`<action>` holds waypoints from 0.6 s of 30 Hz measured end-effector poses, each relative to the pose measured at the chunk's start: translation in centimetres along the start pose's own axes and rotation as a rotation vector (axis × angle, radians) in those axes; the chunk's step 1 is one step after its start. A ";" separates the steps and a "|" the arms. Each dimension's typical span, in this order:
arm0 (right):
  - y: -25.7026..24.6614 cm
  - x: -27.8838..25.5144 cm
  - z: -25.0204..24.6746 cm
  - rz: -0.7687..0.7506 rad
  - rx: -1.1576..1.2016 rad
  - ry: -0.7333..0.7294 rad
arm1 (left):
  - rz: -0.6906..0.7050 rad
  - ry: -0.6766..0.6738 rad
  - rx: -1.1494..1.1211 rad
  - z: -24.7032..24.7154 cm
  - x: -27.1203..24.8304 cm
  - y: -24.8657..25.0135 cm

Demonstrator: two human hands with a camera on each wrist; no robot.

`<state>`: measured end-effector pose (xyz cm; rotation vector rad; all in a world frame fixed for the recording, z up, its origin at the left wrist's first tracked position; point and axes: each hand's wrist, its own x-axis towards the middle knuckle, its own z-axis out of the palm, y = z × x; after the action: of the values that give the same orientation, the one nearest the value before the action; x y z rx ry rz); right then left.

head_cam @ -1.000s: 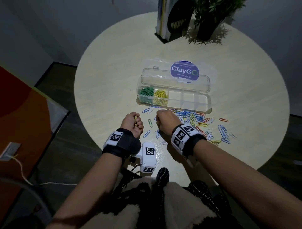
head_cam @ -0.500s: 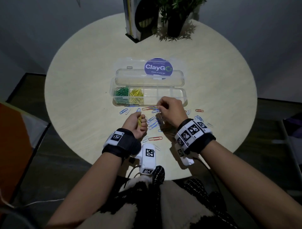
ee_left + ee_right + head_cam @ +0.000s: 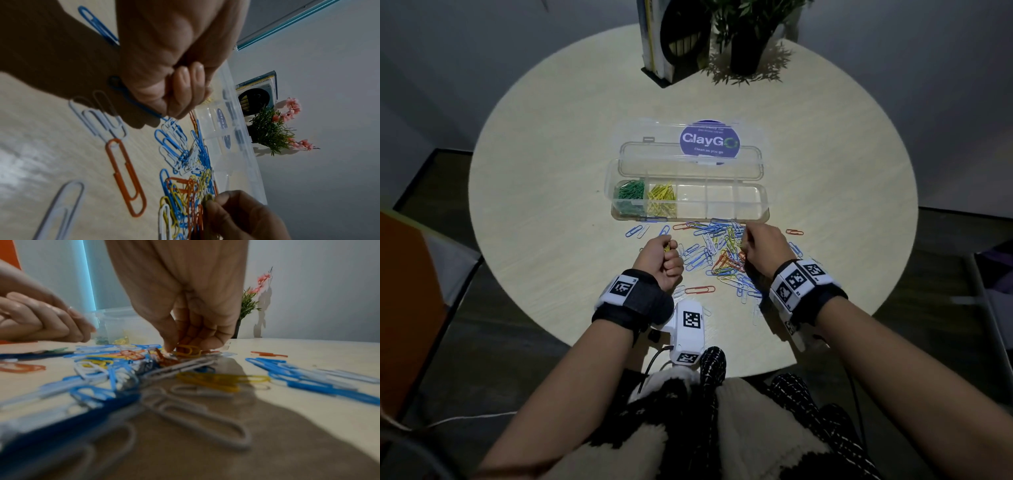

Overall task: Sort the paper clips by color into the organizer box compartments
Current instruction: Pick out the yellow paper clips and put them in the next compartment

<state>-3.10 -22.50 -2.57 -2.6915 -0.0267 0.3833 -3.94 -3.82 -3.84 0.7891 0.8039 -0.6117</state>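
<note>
Now your right hand (image 3: pixel 183 331) pinches a yellow wire paper clip (image 3: pixel 188 350) from the mixed pile at frame centre; your left hand (image 3: pixel 659 262) grips gathered yellow clips (image 3: pixel 668 247). Next, likely carry them to the clear plastic organizer box's (image 3: pixel 763 205) yellow compartment, upper centre.

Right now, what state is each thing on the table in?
Clear plastic organizer box: lid open, three compartments empty.
Green paper clips: sorted, leftmost compartment.
Yellow paper clips: sorted, second compartment.
Mixed loose clips: unsorted on table.
Left hand: gripping yellow clips.
Right hand: pinching a yellow clip.
</note>
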 end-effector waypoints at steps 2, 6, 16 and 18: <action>-0.5 0.0 -0.1 -0.022 0.084 0.044 | 0.003 0.014 -0.003 -0.2 0.0 0.0; -1.5 0.5 0.1 -0.040 0.040 0.023 | -0.002 0.022 -0.008 -0.3 -0.1 0.1; -2.9 0.9 0.6 0.008 -0.164 0.004 | 0.003 0.049 0.012 -0.7 -0.5 0.2; -2.7 0.8 0.6 0.015 -0.185 -0.010 | 0.006 0.057 0.020 -0.6 -0.5 0.2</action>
<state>-2.43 -19.71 -2.20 -2.8734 -0.0475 0.4173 -4.30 -3.15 -3.62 0.8296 0.8483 -0.5952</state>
